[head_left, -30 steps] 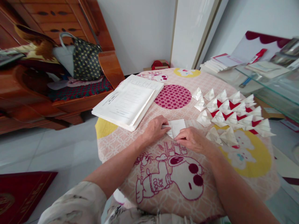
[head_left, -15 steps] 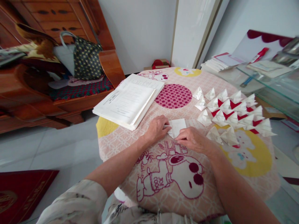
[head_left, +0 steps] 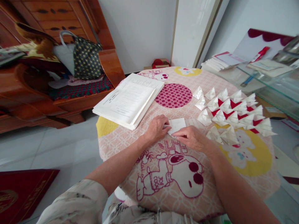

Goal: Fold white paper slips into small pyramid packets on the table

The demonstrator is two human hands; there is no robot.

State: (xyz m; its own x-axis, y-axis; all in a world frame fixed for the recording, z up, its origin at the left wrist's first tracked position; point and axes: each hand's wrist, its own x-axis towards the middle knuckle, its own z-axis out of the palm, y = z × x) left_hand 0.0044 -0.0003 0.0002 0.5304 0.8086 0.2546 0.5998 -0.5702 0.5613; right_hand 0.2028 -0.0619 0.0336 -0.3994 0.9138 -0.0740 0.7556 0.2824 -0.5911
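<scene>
A small folded piece of white paper (head_left: 178,123) lies on the patterned tablecloth (head_left: 130,177) between my hands. My left hand (head_left: 158,127) is closed on the paper's left edge, fingers bent and pressed together. At its near corner, my right hand (head_left: 190,137) pinches the paper with the fingertips. To the right stand several folded paper pieces (head_left: 226,107) in rows, white with some red parts. A stack of printed paper sheets (head_left: 128,99) lies beyond my left hand.
At the right is a glass shelf (head_left: 263,82) with papers and a red pen (head_left: 260,54). A wooden bench (head_left: 112,65) on the left holds a dark patterned bag (head_left: 86,57). A red mat (head_left: 25,193) lies on the tiled floor.
My right fingertips have slid slightly left along the paper's near edge, toward my left hand. The left hand has stayed nearly in place.
</scene>
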